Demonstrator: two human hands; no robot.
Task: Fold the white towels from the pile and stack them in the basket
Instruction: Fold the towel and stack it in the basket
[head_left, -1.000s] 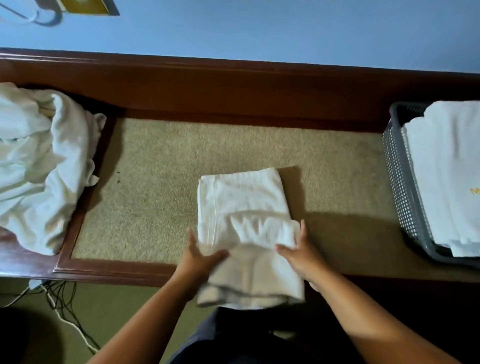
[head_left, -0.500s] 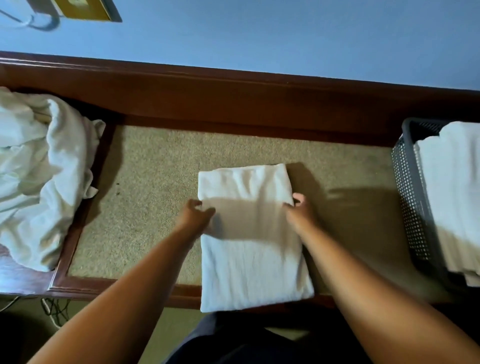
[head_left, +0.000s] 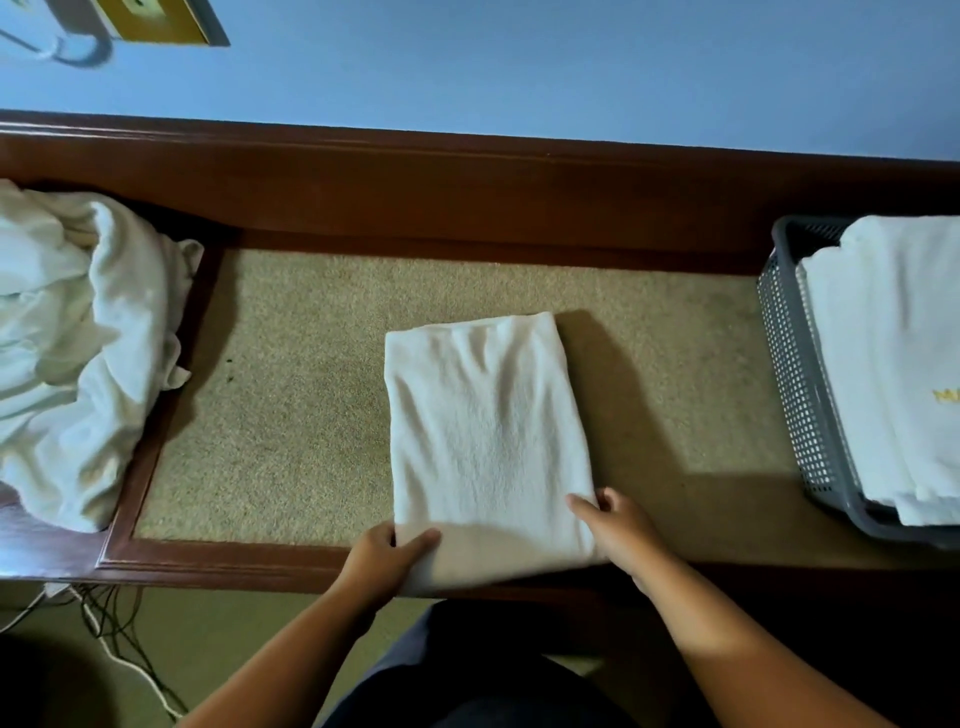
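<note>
A folded white towel lies as a tall rectangle on the tan carpeted surface, its near end reaching the wooden front edge. My left hand grips its near left corner, thumb on top. My right hand grips the near right corner, thumb on the cloth. A loose pile of white towels sits at the far left. A grey mesh basket at the right holds stacked folded white towels, the top one with yellow lettering.
A dark wooden frame borders the carpeted surface at back and front. A blue wall rises behind it. Cables trail on the floor at lower left. My dark-clothed lap fills the bottom centre.
The near flap was folded away over the towel, my hands pressing mid-towel half a second ago. Both hands have since slid back to the near corners and taken hold there.
</note>
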